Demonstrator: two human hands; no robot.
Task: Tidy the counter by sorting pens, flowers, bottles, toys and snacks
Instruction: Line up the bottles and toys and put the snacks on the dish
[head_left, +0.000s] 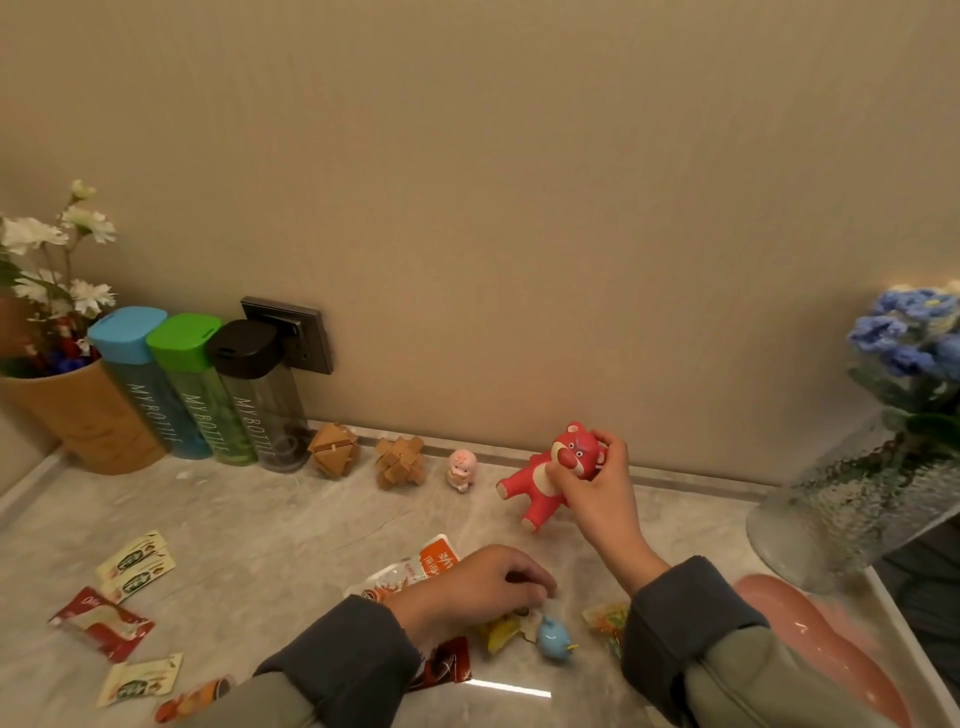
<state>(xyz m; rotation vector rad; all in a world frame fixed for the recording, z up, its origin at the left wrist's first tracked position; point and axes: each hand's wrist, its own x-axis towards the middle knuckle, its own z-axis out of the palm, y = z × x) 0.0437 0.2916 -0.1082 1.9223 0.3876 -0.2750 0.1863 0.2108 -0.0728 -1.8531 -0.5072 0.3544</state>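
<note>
Here, along the far wall from the left, stand a tan paper cup of white artificial flowers (57, 270), then three tall translucent bottles in a tight row with a blue lid (127, 335), a green lid (183, 340) and a black lid (243, 347). To their right runs a loose line of toys: a faceted wooden puzzle ball (333, 448), a notched wooden burr puzzle (400, 461) and a small pale pink figurine (461, 469). Near the front left, cream and red snack sachets (136, 565) lie scattered flat on the grey marble counter (270, 525). The left hand (478, 584) rests palm down over an orange and white snack packet (415, 569), its fingers curled toward a yellow wrapper; whether they grip anything I cannot tell. A small blue toy bird (551, 638) lies just near of that hand. The right hand (597, 480) is closed around the head of a red plastic bear toy (548, 480), thumb on its chest, holding it tilted with its legs pointing down and left above the counter. The open slot in the toy line lies just right of the pink figurine, directly left of and below the bear, so the right hand is plainly the nearer one for setting it down; the bear likely needs to be turned upright first. At the far right stands a clear ribbed glass vase of blue crocheted flowers (909, 338).
</note>
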